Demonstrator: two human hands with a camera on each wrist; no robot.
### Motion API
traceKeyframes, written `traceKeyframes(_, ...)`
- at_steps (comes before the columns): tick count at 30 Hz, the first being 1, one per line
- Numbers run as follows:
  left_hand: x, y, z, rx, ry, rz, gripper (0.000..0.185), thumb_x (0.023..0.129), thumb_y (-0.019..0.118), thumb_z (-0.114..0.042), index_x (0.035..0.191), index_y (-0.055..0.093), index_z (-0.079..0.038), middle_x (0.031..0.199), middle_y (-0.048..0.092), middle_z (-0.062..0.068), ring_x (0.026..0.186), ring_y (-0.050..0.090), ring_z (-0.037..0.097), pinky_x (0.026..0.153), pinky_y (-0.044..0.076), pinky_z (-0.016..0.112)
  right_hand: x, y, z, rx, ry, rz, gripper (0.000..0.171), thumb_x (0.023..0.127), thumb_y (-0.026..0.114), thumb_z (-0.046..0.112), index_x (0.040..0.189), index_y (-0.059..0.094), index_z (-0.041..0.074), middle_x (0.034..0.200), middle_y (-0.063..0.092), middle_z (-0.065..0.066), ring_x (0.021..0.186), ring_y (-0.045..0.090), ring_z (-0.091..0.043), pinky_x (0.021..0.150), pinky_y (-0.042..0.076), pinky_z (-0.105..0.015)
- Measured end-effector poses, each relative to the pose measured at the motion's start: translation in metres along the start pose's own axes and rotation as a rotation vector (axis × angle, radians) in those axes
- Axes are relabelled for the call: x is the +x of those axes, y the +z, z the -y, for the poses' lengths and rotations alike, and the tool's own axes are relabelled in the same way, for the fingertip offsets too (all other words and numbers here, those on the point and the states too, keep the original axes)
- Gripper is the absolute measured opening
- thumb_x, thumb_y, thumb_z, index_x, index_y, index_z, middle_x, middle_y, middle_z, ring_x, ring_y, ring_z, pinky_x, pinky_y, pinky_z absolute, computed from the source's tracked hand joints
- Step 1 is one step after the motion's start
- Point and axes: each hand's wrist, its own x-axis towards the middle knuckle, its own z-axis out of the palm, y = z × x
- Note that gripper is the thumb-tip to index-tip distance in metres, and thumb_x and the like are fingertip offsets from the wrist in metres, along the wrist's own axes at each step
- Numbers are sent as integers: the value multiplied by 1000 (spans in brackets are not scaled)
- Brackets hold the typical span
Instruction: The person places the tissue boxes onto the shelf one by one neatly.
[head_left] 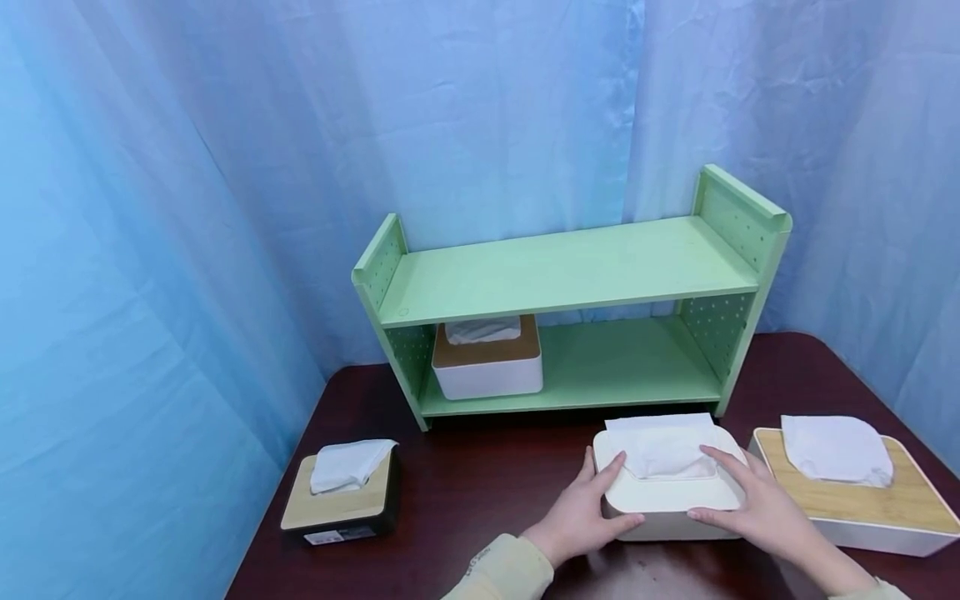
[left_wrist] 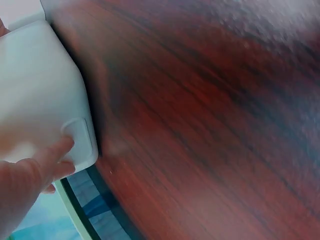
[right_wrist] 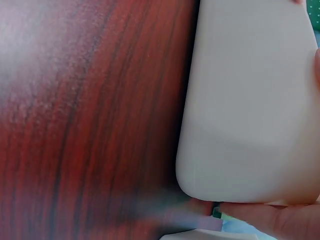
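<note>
1 tissue box (head_left: 487,362) in the shelf (head_left: 570,271) — 3 boxes before it on the table (head_left: 480,492).

I see a dark red-brown wooden table (head_left: 480,492) carrying everything in view. Between my two hands sits an all-white tissue box (head_left: 666,492), resting flat on the tabletop. Just beyond it stands a green two-tier shelf unit (head_left: 570,275), its feet on the table. The lower tier holds a white box with a brown lid (head_left: 487,362), beyond and to the left of the grip; the upper tier (head_left: 555,271) is bare green board. Just right of the grip lies a white box with a light wooden lid (head_left: 862,500). Well to the left lies a black box with a wooden lid (head_left: 341,496).
</note>
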Motion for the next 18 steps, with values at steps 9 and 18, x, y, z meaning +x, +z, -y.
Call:
traceKeyframes(9,-6,-3,2,-15,-9,-30,77,81,70,-47,147,34,-30,148,26,33,123,49,41,97,46,34,-4,4,1,31,-23,-16,86,63,86,36,132,49,2,135,32,-41,117,39,-57,81,37,-69)
traceKeyframes(18,-10,-13,11,-54,-10,-59,77,76,78,-40,143,43,-26,145,29,34,125,46,43,100,44,40,-2,9,6,85,-51,-35,83,60,88,33,130,52,4,137,33,-41,119,39,-57,84,37,-64)
